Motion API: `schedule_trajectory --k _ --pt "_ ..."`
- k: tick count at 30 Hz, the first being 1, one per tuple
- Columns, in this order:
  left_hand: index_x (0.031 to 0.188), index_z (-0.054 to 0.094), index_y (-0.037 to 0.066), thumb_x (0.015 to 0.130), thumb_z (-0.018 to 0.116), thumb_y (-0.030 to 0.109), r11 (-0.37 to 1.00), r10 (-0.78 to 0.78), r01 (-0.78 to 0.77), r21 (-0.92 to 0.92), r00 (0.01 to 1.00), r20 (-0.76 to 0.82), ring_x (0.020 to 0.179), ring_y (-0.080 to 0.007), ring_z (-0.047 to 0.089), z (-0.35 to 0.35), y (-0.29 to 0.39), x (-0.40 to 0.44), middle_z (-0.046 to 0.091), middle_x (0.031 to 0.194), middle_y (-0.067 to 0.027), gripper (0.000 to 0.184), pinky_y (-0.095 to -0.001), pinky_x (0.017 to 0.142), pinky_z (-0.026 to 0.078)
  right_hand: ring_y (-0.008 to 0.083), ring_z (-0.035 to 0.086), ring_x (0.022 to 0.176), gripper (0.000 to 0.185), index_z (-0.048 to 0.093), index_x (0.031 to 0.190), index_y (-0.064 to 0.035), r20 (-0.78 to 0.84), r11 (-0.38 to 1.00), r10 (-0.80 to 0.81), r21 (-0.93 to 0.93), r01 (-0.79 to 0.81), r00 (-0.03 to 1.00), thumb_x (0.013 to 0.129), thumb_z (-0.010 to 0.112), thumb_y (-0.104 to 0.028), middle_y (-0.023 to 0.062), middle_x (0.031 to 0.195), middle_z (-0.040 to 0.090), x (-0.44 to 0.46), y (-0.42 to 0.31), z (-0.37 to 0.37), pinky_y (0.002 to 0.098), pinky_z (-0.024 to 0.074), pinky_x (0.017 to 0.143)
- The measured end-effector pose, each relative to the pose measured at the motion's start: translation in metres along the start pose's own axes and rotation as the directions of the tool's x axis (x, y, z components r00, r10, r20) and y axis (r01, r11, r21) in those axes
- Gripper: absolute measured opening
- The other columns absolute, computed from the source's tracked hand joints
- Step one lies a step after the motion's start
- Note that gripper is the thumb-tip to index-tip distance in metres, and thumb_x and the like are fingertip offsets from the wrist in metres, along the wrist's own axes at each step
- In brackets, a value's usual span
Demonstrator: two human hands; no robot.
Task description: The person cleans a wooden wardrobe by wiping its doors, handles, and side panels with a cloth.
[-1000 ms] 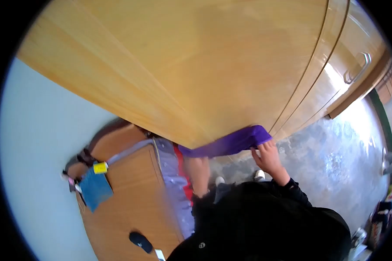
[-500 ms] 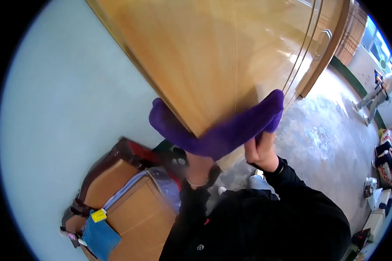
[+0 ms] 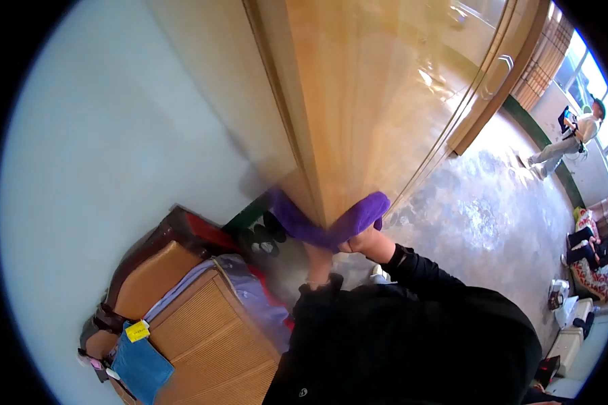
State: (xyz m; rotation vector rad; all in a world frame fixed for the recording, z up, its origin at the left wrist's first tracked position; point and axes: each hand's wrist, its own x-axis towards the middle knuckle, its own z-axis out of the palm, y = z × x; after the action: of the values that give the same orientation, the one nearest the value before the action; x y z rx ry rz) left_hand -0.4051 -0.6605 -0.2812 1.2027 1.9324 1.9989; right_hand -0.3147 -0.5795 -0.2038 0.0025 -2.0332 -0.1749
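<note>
A purple cloth is bent around the front edge of a tall, glossy wooden cabinet. My left hand is at the cloth's left part, on the side nearer the wall, its fingers covered by the fabric. On the glossy front side, my right hand grips the other part, fingers curled and partly hidden by the purple folds. Both hands are close together, low on the cabinet.
To the left, a bed or bench with a woven mat holds a blue cushion and bundled lilac fabric. Dark shoes lie by the wall. Another person stands near the window; someone sits at the far right.
Both hands and the cloth have come lower and closer together, the right hand moving left. The cloth is more bunched around the edge. My view has shifted, and the far person appears farther left.
</note>
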Motion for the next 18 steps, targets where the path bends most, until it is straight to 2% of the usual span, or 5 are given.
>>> schedule_trajectory --k 11,14,16,17,18 --pt "0.110 0.049 -0.004 0.085 0.051 0.017 0.991 -0.126 0.130 -0.020 0.985 0.121 0.099 -0.0336 0.052 -0.039 0.066 0.027 0.052 0.112 -0.0208 0.032 -0.0384 0.084 0.040 0.0377 0.053 0.082 0.029 0.056 0.089 0.0016 -0.005 0.922 0.229 0.322 -0.215 0.973 0.061 0.060 -0.001 0.0169 0.094 0.055 0.010 -0.020 -0.029 0.0482 0.0409 0.072" --pt "0.111 0.049 -0.004 0.085 0.051 0.017 0.987 -0.153 0.136 0.082 0.954 0.259 0.099 -0.0334 0.052 -0.070 0.114 0.075 0.053 0.112 -0.0206 0.033 -0.0382 0.084 0.040 0.0432 0.050 0.095 0.062 0.030 0.125 0.0154 -0.110 0.953 0.172 0.269 -0.137 0.979 0.069 0.051 0.000 0.0263 0.104 0.051 0.079 -0.011 -0.048 0.0491 0.0312 0.094" --pt "0.111 0.049 -0.004 0.085 0.051 0.017 0.974 -0.188 0.127 0.190 0.919 0.346 0.099 -0.0333 0.052 -0.085 0.149 0.115 0.053 0.112 -0.0204 0.033 -0.0381 0.084 0.040 0.0408 0.054 0.093 0.051 0.040 0.116 0.0145 -0.200 0.959 0.163 0.263 -0.108 0.966 0.069 0.051 -0.001 0.0265 0.103 0.054 0.129 -0.007 -0.067 0.0437 0.0363 0.091" --pt "0.111 0.049 -0.004 0.085 0.051 0.017 0.973 -0.192 0.133 0.188 0.920 0.341 0.099 -0.0333 0.052 -0.086 0.163 0.136 0.053 0.112 -0.0204 0.033 -0.0381 0.084 0.040 0.0393 0.053 0.090 0.028 0.059 0.089 0.0049 -0.240 0.923 0.285 0.329 -0.199 0.928 0.062 0.059 -0.003 0.0199 0.095 0.056 0.150 -0.010 -0.071 0.0472 0.0385 0.084" --pt "0.115 0.046 -0.003 0.086 0.051 0.017 0.975 0.066 -0.127 0.180 0.948 0.311 0.102 -0.0316 0.050 -0.085 0.177 0.161 0.051 0.114 -0.0196 0.036 -0.0366 0.086 0.040 0.0396 0.053 0.091 0.026 0.060 0.087 0.0045 -0.276 0.918 0.315 0.331 -0.218 0.908 0.063 0.058 -0.004 0.0197 0.095 0.056 0.168 -0.011 -0.076 0.0463 0.0384 0.084"
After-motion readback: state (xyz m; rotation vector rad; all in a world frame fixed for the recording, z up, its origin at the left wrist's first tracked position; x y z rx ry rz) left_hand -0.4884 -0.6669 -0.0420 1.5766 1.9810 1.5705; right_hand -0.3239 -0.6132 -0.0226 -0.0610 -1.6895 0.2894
